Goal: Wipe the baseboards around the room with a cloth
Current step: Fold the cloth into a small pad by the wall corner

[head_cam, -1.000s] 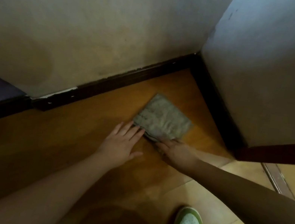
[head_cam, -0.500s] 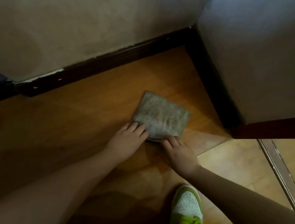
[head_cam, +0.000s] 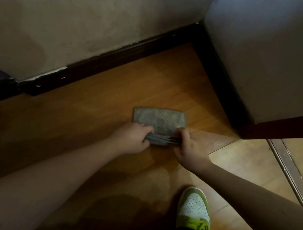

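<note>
Since the previous frame both hands have closed onto the cloth's near edge, lifting it into bunched folds; previously the fingers lay flat on it. Wooden floor (head_cam: 91,108) carries everything; dark baseboard (head_cam: 120,54) runs along both walls to the far corner; grey cloth (head_cam: 160,119) lies mid-floor, well apart from the baseboard; left hand (head_cam: 132,138) and right hand (head_cam: 191,148) each pinch that edge, fingers curled; green-and-white shoe (head_cam: 194,207) stands nearer.

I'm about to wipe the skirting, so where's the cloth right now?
In the head view the cloth lies mid-frame on the wooden floor, its near edge pinched by the left hand and right hand, short of the dark baseboard corner.
</note>
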A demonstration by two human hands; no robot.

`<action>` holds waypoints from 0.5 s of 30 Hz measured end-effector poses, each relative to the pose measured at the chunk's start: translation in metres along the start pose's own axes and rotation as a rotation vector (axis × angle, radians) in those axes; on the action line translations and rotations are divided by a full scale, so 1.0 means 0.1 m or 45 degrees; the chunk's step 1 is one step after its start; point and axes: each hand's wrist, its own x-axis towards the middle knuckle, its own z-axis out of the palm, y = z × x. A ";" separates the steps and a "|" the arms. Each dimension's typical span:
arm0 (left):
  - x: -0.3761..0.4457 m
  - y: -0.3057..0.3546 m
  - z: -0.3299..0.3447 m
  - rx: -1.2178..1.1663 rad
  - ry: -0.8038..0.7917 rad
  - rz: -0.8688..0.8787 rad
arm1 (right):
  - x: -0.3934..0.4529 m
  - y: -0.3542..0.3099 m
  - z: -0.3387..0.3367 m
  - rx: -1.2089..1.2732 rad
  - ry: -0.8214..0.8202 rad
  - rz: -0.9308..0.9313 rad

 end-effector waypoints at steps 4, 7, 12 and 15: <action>-0.02 -0.08 -0.08 -0.366 0.085 -0.124 | 0.03 -0.01 -0.05 0.209 -0.126 0.035; -0.01 -0.17 -0.13 -0.539 0.257 -0.244 | 0.14 -0.01 -0.09 0.240 0.002 0.185; 0.05 -0.22 -0.11 -0.602 0.410 -0.441 | 0.42 0.03 -0.20 0.304 0.082 0.346; 0.10 -0.23 -0.10 -0.560 0.451 -0.512 | 0.57 0.03 -0.21 0.258 0.075 0.351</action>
